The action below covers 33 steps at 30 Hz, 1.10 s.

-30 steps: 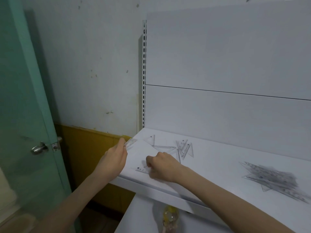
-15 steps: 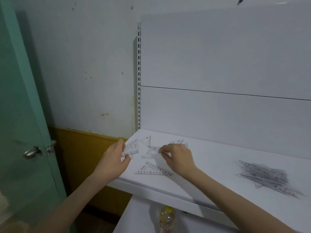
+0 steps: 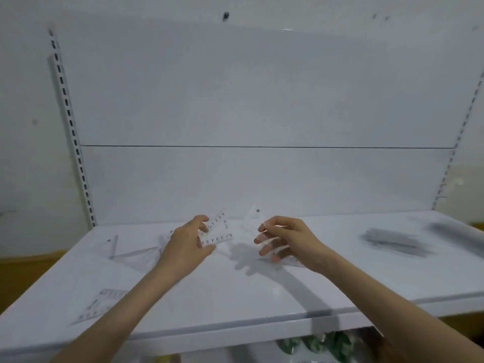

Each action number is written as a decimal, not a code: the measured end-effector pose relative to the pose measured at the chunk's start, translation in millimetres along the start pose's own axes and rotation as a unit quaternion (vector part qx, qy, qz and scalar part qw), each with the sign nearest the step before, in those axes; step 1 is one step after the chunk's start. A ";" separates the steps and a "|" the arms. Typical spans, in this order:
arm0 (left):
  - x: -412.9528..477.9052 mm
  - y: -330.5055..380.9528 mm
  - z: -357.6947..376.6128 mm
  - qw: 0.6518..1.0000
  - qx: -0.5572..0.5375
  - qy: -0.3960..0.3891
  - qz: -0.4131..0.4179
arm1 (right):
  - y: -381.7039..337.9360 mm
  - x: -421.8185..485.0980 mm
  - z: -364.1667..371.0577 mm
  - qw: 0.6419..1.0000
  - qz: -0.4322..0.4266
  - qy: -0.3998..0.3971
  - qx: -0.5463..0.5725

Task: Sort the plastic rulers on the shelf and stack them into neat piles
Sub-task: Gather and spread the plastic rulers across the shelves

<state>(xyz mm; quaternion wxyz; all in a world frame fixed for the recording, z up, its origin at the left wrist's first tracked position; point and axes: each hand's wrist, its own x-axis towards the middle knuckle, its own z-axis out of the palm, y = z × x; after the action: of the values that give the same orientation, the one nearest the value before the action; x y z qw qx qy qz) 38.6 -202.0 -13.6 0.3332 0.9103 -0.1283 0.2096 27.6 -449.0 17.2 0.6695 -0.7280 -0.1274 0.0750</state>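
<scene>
My left hand (image 3: 187, 241) grips clear triangular rulers (image 3: 218, 229) with printed numbers, held above the white shelf (image 3: 235, 292). My right hand (image 3: 284, 238) pinches another clear triangular ruler (image 3: 252, 217) between thumb and forefinger, just right of the left hand. More clear triangles (image 3: 131, 250) lie on the shelf at the left. Another clear ruler (image 3: 100, 303) lies near the front left edge. A blurred pile of rulers (image 3: 395, 239) sits at the far right.
The shelf's white back panel (image 3: 262, 100) rises behind, with slotted uprights (image 3: 70, 127) at both sides. Green packets (image 3: 314, 344) show on the level below the shelf's front edge.
The view has swung right, away from the door. My right hand has lifted a clear triangle off the shelf. Both hands have come up and together over the shelf's middle.
</scene>
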 end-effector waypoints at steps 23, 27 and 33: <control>80.2 204.9 234.6 0.988 -0.083 -0.092 0.091 | 78.3 -100.9 -363.9 0.849 0.055 0.273 -0.449; 83.9 221.1 258.3 0.993 -0.062 -0.082 0.060 | 88.7 -79.7 -356.2 0.852 -0.042 0.148 -0.501; 86.7 239.0 277.5 0.995 -0.029 -0.091 0.039 | 112.8 -73.8 -360.4 0.831 -0.106 0.108 -0.535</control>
<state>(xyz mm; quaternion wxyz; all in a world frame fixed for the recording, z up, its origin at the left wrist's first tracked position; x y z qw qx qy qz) 107.7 -571.5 -32.5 0.3384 0.9097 -0.1991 0.1349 67.4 -822.6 -66.1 0.1887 -0.9578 -0.1513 -0.1552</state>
